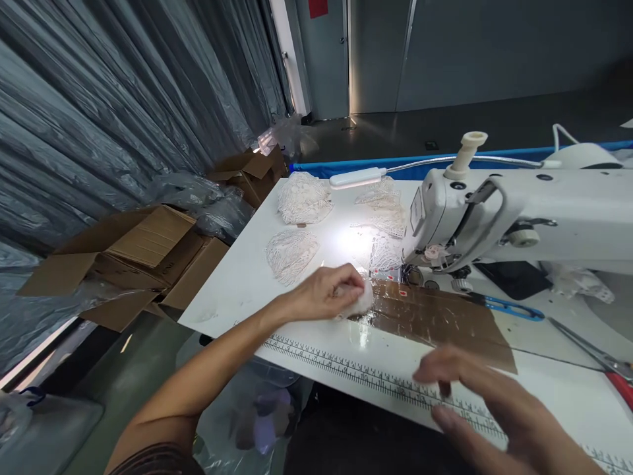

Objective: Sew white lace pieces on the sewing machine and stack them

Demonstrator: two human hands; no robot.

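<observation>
My left hand rests on the white sewing table, its fingers closed on a small white lace piece at the left end of a glossy brown taped sheet. Blurred by motion, my right hand hovers with fingers spread over the printed ruler at the table's front edge; it holds nothing. The white sewing machine stands to the right, its needle area just beyond the brown sheet.
Piles of white lace pieces lie on the table's far side under a small lamp. Blue-handled snips and red-handled scissors lie at right. Open cardboard boxes and plastic bags sit on the floor at left.
</observation>
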